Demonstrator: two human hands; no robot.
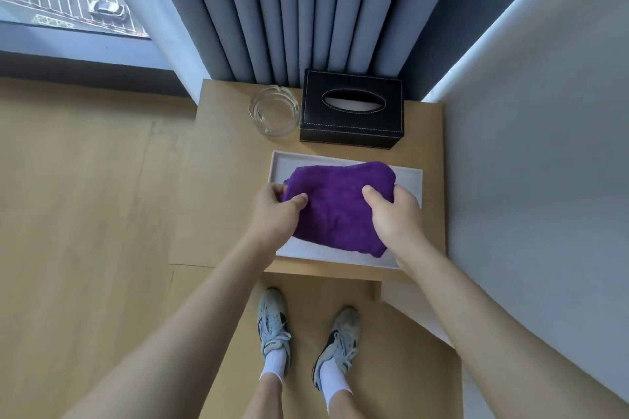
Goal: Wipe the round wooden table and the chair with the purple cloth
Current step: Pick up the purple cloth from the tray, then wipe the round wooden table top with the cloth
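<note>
Both hands' grip pinches the purple cloth (335, 204) between left hand (276, 211) and right hand (394, 214).

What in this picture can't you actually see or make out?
- Round table and chair: neither appears in the head view.
- White tray: its middle is covered by the purple cloth.
- Right hand: its fingers are hidden behind the cloth's edge.
- Left hand: its fingertips are tucked into the cloth.
- Black tissue box: the slot shows only something pale.
- Glass ashtray: contents unclear through the glare.
</note>
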